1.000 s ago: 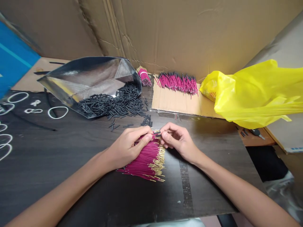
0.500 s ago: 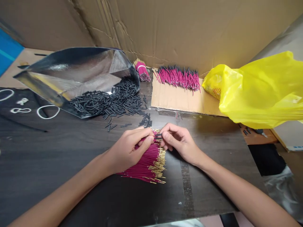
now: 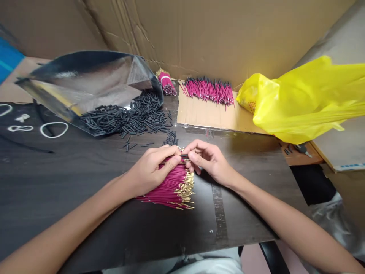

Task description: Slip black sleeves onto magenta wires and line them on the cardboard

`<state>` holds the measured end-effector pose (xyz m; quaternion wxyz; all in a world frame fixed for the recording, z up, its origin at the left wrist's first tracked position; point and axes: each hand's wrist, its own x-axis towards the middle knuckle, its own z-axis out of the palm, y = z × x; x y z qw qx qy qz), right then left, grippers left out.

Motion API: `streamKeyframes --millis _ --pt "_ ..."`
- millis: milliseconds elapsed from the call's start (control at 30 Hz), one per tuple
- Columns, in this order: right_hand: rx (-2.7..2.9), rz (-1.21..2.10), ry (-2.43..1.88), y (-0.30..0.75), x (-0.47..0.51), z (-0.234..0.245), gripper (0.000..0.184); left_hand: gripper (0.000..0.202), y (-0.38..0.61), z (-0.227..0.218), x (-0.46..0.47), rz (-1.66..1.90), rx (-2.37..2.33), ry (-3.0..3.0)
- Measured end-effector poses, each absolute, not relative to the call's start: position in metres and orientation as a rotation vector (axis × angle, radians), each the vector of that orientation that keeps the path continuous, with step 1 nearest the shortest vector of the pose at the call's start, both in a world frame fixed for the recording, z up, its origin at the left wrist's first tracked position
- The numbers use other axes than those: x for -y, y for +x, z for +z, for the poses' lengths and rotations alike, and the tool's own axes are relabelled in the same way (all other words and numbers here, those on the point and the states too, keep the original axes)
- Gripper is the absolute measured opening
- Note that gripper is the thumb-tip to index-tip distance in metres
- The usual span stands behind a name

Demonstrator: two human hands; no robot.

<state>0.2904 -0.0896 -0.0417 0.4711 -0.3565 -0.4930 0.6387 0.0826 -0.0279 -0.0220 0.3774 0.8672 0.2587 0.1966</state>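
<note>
My left hand (image 3: 154, 167) is closed in a pinch, thumb against forefinger, on a thin magenta wire mostly hidden by the fingers. Opposite it, my right hand (image 3: 209, 160) pinches a short black tube (image 3: 184, 156) that lies level between the two sets of fingertips. Whether the wire's end is inside the tube I cannot tell. Beneath both hands a flat spread of magenta wires (image 3: 162, 186) rests on the dark table, their gold metal ends pointing right. Loose black tubes (image 3: 171, 138) lie just beyond my left fingers.
An open silvery bag (image 3: 94, 82) spills a heap of black tubes (image 3: 128, 118). Behind stands a banded wire bundle (image 3: 167, 83). Black-tipped wires (image 3: 209, 91) lie on a cardboard sheet (image 3: 211, 114), beside a yellow plastic bag (image 3: 299, 102). White bands (image 3: 54, 130) are at left.
The whole view has shifted, so everything sits slightly higher and further left. Both hands keep their pinch, and the gap between their fingertips looks slightly narrower.
</note>
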Motion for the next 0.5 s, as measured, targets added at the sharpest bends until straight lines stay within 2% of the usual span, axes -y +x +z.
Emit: streamKeyframes --millis 367,433,500 --pt "1.224 1.59 -0.767 0.29 0.0849 -0.044 0.026 0.03 0.0827 -0.0148 0.0292 0.527 -0.721 2.188" --pt "1.261 1.509 -0.821 0.289 0.0876 -0.0429 0.028 0.03 0.0818 -0.0155 0.0289 0.537 -0.744 2.187" --pt "1.349 1.259 -0.979 0.2894 0.0895 -0.0417 0.021 0.03 0.0804 -0.0171 0.0273 0.569 -0.806 2.188"
